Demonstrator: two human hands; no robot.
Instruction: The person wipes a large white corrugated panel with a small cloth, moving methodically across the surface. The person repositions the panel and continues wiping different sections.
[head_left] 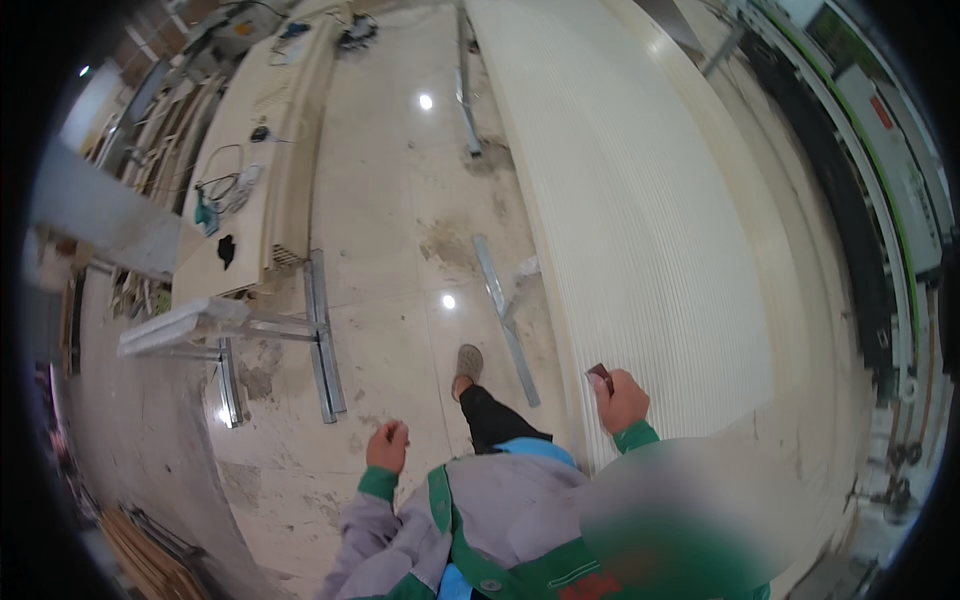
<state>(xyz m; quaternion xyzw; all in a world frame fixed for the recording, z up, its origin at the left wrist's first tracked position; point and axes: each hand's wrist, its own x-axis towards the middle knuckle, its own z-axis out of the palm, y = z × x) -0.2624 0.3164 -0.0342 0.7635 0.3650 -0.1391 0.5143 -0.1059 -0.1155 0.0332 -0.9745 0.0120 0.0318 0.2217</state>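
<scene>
Right hand is up at the near edge of the long ribbed cream panel, fingers pinched round a small dark reddish block touching that edge. Left hand hangs loose over the tiled floor, fingers curled on nothing. A foot in a grey shoe is planted between them, metal trestle legs farther left.

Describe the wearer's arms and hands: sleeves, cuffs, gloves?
Both hands are bare, no gloves. The left hand and right hand each come out of a green ribbed cuff. The left sleeve is a loose grey work-jacket sleeve; the jacket has green trim along its front edge. Most of the right sleeve is blurred out, showing only green near the cuff. No watch or rings that I can make out.
</scene>
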